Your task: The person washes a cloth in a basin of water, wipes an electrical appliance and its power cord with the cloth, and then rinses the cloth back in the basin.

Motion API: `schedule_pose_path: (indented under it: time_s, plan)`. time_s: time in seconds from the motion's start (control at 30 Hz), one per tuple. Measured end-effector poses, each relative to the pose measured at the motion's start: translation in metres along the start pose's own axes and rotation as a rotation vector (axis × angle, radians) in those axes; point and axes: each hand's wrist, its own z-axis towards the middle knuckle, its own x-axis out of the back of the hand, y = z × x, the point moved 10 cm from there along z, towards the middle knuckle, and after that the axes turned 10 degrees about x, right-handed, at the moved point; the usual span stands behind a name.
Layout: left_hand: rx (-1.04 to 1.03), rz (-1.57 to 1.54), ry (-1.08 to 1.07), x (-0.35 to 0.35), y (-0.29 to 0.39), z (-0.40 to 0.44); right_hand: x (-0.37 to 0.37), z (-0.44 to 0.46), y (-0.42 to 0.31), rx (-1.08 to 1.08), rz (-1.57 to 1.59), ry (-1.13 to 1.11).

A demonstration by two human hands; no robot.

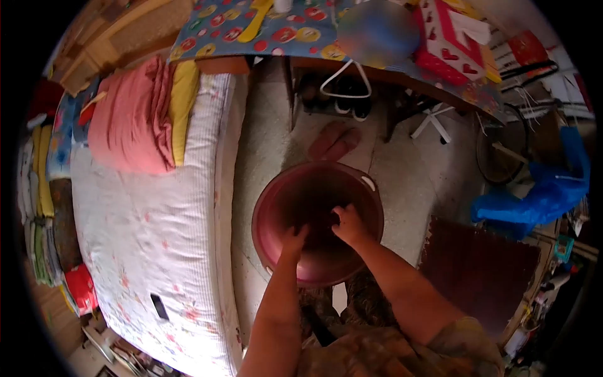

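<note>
Basin [269,217] around hands [349,225], any lettering unclear

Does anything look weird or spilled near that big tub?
I see no spill beside the round maroon plastic tub; its inside is too dark to judge. One slightly odd thing: a black, phone-like rectangle lies alone on the white flowered bedding.
</note>
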Motion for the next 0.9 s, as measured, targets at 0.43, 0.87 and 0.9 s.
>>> schedule_pose_path:
  time_s: [0.43,0.87,0.9]
  plan:
    - [0.125,-0.56,-0.629,-0.05,0.051,-0.108,0.045,-0.1,-0.149,0.609,0.507,0.262]
    - [-0.036,-0.609,-0.535,-0.076,0.046,-0.086,0.085,-0.087,-0.136,0.493,0.346,0.578]
    - [-0.043,-0.605,-0.513,-0.078,0.048,-0.083,0.087,-0.083,-0.136,0.506,0.337,0.577]
